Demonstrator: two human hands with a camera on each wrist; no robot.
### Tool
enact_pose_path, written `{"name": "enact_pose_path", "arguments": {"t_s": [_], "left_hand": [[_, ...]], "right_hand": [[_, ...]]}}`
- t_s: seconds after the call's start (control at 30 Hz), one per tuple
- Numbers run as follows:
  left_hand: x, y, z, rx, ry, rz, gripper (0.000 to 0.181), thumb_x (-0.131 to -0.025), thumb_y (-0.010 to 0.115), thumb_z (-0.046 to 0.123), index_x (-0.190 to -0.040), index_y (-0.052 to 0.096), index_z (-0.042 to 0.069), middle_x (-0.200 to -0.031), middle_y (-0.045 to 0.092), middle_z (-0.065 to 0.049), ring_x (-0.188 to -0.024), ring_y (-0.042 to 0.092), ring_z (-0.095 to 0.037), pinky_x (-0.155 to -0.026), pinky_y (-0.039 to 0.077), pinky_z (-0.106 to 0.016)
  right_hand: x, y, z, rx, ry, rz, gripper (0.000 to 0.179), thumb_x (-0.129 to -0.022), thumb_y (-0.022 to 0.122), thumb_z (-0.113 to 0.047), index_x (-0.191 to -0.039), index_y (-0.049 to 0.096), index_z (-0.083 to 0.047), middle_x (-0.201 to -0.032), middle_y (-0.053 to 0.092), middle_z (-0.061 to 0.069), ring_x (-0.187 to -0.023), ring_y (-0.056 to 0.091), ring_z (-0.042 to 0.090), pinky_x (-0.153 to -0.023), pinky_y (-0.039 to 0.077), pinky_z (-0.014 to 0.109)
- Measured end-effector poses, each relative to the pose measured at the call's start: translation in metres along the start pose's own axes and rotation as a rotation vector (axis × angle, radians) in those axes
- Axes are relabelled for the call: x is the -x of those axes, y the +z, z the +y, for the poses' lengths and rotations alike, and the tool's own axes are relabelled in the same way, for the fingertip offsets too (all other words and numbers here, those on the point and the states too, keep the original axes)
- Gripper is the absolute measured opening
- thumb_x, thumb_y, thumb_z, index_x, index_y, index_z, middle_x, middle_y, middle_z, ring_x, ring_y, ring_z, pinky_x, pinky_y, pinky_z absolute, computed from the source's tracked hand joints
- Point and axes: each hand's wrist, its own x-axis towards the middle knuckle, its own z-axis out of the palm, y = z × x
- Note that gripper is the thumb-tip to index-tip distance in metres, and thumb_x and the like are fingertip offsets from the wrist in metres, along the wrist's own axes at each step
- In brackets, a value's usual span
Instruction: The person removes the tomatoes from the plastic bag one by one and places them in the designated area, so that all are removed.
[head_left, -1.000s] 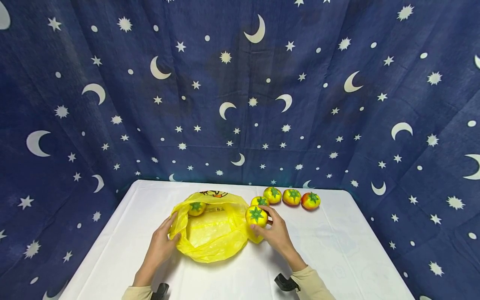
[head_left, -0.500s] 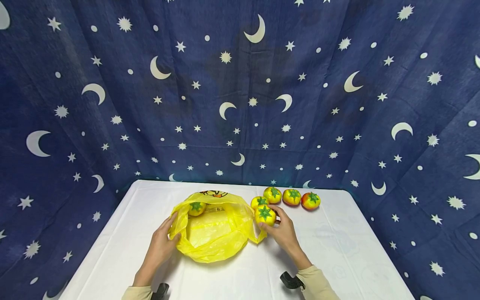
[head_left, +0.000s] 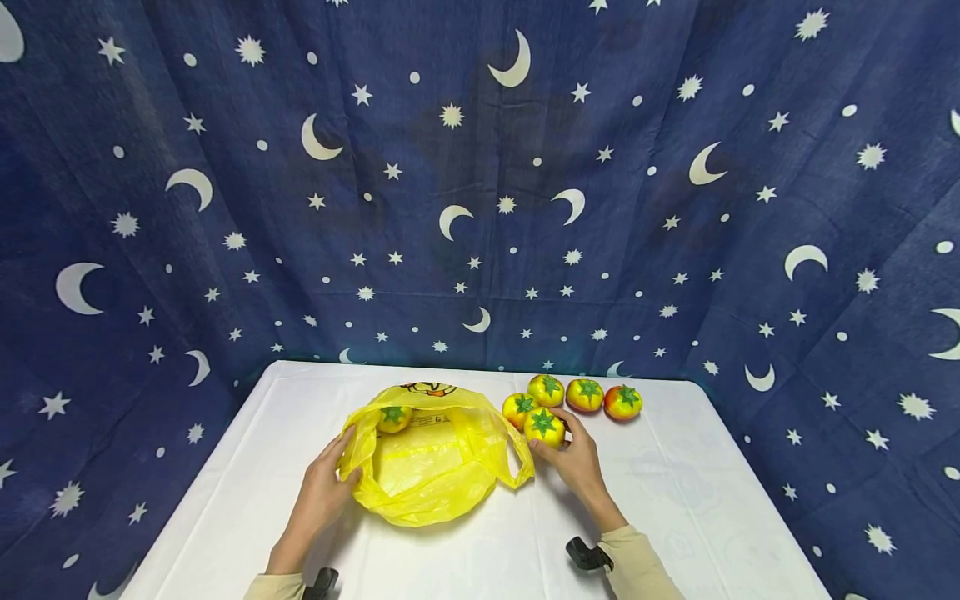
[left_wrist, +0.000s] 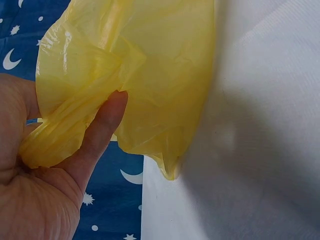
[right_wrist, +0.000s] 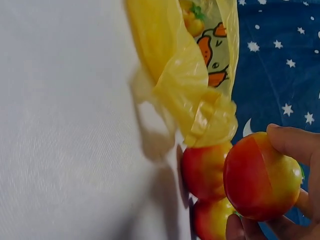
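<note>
A yellow plastic bag (head_left: 431, 500) lies on the table with its mouth spread wide. One yellow tomato with a green star-shaped top (head_left: 394, 418) is inside at its far left. My left hand (head_left: 324, 483) grips the bag's left side, and gathered plastic (left_wrist: 60, 135) runs between thumb and fingers in the left wrist view. Right of the bag, my right hand (head_left: 576, 457) holds a tomato (head_left: 544, 426), whose red underside shows in the right wrist view. Just behind the held tomato sits another tomato (head_left: 517, 407), close to the bag's right handle (head_left: 521, 467).
Along the back right, a row of tomatoes continues: one yellow tomato (head_left: 546, 389), another tomato (head_left: 585, 395) and a redder tomato (head_left: 623, 402). A white cloth covers the table (head_left: 675, 500). Behind it hangs a dark blue curtain (head_left: 480, 208) with moons and stars.
My right hand has moved to the right with the tomato, away from the bag's right handle, which now hangs free as a loop. The left hand has stayed in place on the bag.
</note>
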Motion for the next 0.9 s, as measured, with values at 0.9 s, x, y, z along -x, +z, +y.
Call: {"name": "enact_pose_path", "arguments": {"t_s": [0.9], "left_hand": [[0.000, 0.000, -0.001, -0.006, 0.002, -0.001, 0.072, -0.086, 0.064, -0.003, -0.151, 0.035, 0.003, -0.151, 0.041, -0.026, -0.139, 0.038, -0.047, -0.112, 0.035, -0.061]], "right_hand": [[-0.029, -0.003, 0.035, 0.085, 0.112, 0.041, 0.065, -0.079, 0.081, -0.017, -0.136, 0.053, -0.009, -0.136, 0.057, 0.023, -0.125, 0.053, 0.038, -0.104, 0.047, 0.054]]}}
